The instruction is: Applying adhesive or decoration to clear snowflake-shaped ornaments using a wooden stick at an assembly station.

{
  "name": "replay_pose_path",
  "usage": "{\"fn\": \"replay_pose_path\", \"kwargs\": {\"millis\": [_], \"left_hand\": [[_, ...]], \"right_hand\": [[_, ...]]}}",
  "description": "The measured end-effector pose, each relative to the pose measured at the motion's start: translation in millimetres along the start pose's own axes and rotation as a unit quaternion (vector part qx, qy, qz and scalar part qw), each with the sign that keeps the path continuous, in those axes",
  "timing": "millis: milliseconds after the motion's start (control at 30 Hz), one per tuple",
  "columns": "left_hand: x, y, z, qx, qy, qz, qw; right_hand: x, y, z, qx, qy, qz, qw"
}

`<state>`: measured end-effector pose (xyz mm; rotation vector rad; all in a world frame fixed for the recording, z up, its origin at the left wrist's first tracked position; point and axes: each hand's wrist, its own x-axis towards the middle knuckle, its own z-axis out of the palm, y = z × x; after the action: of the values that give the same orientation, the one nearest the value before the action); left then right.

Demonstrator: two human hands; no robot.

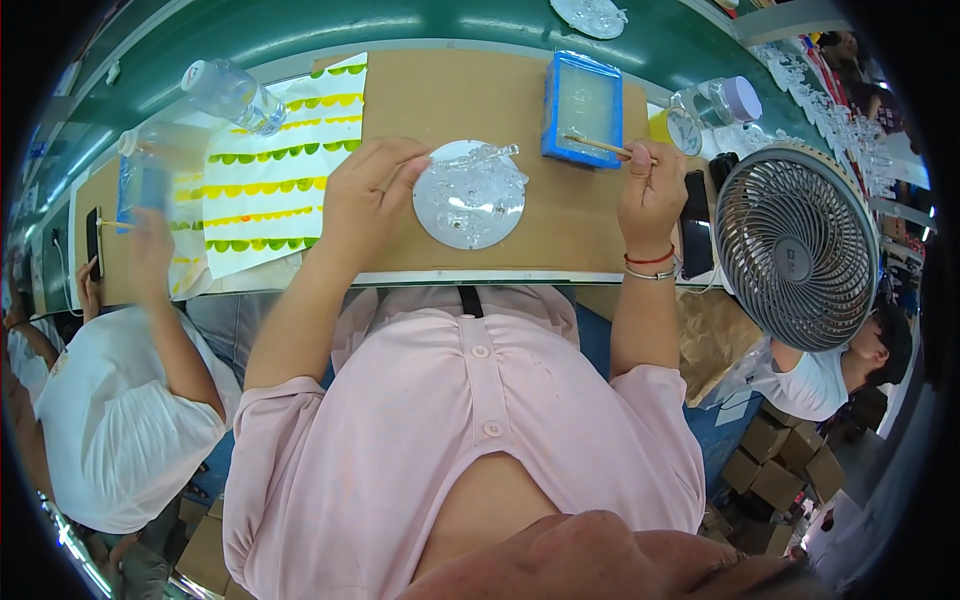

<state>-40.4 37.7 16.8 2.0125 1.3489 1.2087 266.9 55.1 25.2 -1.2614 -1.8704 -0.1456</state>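
On the brown cardboard-covered bench (460, 110), a thin wooden stick (597, 146) is pinched between the fingertips of the right hand (652, 195); its long axis runs nearly level, and its free end points left over a blue-rimmed rectangular tray (584, 108), beyond the grip. The left hand (368, 195) is closed on the left rim of a round silvery disc (469, 196) bearing clear plastic pieces. A grey table fan (797, 246) is seen further right.
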Motion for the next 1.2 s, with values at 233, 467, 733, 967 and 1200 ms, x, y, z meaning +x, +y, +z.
{"fn": "replay_pose_path", "kwargs": {"millis": [233,467,733,967,1200], "left_hand": [[-21,-20,-6,-0.045,0.034,-0.036,0.998],[-30,-20,-1,-0.069,0.015,-0.094,0.993],[-16,-7,7,-0.016,0.01,0.007,1.0],[-10,-8,14,0.001,0.017,0.044,0.999],[-8,-9,16,0.0,0.027,0.046,0.999]], "right_hand": [[-4,-4,-18,0.029,0.046,0.052,0.997],[-32,-37,-39,0.224,0.062,0.084,0.969],[-58,-72,-18,0.176,-0.075,0.019,0.981],[-64,-75,5,0.164,-0.107,-0.038,0.98],[-60,-78,17,0.081,-0.1,-0.153,0.98]]}}
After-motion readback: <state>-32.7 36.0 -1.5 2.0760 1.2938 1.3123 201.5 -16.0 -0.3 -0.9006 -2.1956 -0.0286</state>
